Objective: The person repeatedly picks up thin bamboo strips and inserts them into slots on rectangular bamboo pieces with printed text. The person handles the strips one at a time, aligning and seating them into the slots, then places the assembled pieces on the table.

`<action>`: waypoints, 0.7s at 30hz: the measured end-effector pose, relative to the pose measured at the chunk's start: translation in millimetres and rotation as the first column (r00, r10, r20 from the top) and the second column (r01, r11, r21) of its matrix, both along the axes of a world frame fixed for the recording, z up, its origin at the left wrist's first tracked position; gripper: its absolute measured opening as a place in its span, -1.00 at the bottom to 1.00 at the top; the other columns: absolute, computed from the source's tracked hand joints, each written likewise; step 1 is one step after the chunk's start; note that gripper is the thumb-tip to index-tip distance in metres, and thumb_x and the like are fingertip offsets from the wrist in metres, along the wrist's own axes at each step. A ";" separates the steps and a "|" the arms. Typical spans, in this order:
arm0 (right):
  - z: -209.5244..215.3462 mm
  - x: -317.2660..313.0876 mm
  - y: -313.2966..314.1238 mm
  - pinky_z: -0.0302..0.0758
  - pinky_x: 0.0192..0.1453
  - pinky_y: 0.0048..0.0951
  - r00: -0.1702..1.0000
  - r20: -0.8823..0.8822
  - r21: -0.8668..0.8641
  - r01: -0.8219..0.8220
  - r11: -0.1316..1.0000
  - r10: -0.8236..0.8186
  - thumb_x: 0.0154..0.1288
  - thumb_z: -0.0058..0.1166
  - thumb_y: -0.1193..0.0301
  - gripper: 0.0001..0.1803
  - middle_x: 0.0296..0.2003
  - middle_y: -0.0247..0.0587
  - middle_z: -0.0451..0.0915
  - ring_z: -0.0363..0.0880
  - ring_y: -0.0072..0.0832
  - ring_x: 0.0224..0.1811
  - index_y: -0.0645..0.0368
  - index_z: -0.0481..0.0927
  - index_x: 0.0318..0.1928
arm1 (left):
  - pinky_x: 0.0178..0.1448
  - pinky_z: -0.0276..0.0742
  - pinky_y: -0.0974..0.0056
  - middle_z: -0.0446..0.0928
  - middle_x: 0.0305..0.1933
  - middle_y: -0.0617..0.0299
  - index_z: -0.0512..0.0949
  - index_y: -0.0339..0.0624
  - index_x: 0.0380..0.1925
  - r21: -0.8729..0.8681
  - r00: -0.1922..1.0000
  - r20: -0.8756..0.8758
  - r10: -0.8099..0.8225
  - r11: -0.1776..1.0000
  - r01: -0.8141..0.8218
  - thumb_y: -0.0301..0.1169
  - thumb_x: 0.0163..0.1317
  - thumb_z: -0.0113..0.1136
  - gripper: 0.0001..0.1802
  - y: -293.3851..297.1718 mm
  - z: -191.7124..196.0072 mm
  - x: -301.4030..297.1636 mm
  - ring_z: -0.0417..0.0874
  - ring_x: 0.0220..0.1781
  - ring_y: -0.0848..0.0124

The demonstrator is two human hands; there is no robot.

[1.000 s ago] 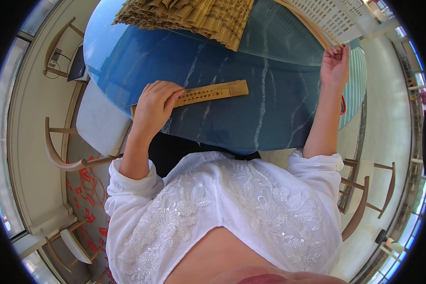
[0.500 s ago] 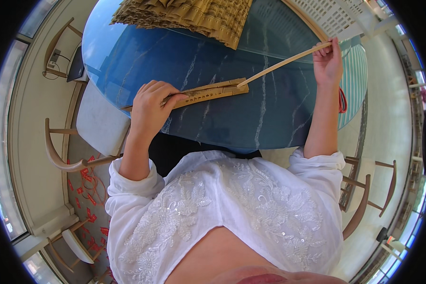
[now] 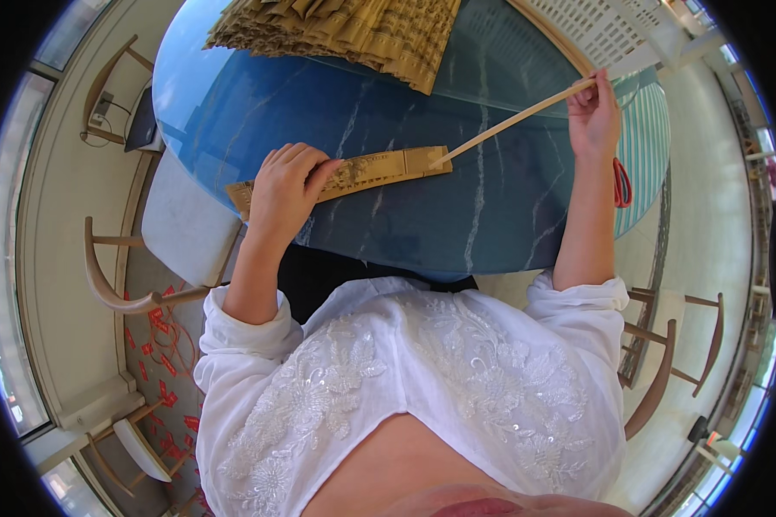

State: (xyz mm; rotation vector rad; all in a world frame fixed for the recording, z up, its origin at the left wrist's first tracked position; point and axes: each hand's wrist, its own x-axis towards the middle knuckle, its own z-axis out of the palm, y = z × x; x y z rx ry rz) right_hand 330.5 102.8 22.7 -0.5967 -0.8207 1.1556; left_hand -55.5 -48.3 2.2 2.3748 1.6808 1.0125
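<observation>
A long tan printed paper strip (image 3: 379, 169) lies slantwise near the front of the blue glossy table (image 3: 422, 233). My left hand (image 3: 284, 183) is closed over it left of its middle, thumb along the near edge, hiding part of the print. In my right hand (image 3: 593, 121), out to the right, is the upper end of a thin pale wooden stick (image 3: 517, 118). Its lower tip meets the strip's right end; whether it goes inside or rests on top, I cannot tell. A thick, fanned stack of similar tan paper pieces (image 3: 345, 39) sits at the table's far side.
A white perforated basket (image 3: 599, 30) stands at the far right. Red looped cord (image 3: 622, 183) lies by my right forearm on the ribbed glass edge. Wooden chairs (image 3: 116, 280) surround the table, and red scraps (image 3: 159, 345) litter the floor at left.
The strip has turned from folded and edge-on to flatter, showing its printed face and left end. My left hand has shifted slightly right; my right hand and the stick have barely moved.
</observation>
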 end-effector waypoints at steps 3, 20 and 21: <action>-0.7 0.5 0.4 0.23 -0.39 -0.53 1.000 0.006 0.025 -0.018 1.000 0.018 0.51 0.03 0.33 -0.76 -0.59 -0.39 0.32 0.24 -0.61 -0.52 0.21 0.54 -0.31 | -0.18 0.43 0.17 0.51 -0.47 0.16 0.59 -0.26 -0.46 0.012 1.000 -0.007 0.004 1.000 -0.004 -0.40 0.18 0.35 -0.83 1.0 -0.8 0.0 0.52 -0.37 0.19; 0.8 -3.3 -2.2 0.22 -0.40 -0.55 0.998 0.054 0.022 0.028 0.999 -0.029 0.50 0.06 0.32 -0.75 -0.59 -0.41 0.33 0.24 -0.64 -0.52 0.20 0.53 -0.33 | -0.12 0.44 0.21 0.60 -0.38 0.28 0.62 -0.16 -0.47 0.207 0.992 -0.126 -0.014 0.978 0.040 -0.36 0.02 0.42 -0.83 -10.7 6.4 7.1 0.58 -0.29 0.29; 0.9 -3.4 -2.3 0.21 -0.40 -0.55 0.998 0.052 0.027 0.023 0.999 -0.025 0.50 0.06 0.32 -0.75 -0.59 -0.41 0.32 0.23 -0.64 -0.52 0.20 0.53 -0.32 | -0.12 0.44 0.22 0.61 -0.37 0.29 0.62 -0.15 -0.47 0.215 0.986 -0.167 -0.024 0.975 0.061 -0.35 0.01 0.43 -0.82 -13.7 5.7 9.3 0.58 -0.27 0.30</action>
